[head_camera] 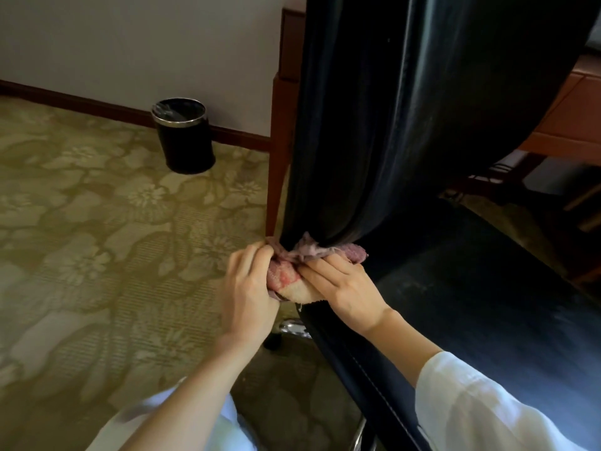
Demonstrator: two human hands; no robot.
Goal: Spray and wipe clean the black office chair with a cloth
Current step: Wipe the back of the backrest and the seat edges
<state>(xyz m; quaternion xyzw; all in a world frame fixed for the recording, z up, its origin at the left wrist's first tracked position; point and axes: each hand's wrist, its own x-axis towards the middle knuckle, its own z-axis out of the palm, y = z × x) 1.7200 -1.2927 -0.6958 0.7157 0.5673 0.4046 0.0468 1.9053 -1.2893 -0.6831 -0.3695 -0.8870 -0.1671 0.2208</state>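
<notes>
The black office chair fills the right half of the head view, its backrest upright and its seat running toward me. A pink and cream cloth is bunched into the crease where backrest meets seat, at the seat's left edge. My left hand grips the cloth's left end with curled fingers. My right hand holds the cloth's right part, fingers bent over it against the seat edge. No spray bottle is in view.
A black waste bin with a chrome rim stands on the patterned carpet by the wall. A wooden desk sits behind the chair, its leg just left of the backrest. The chair's chrome base shows under the seat.
</notes>
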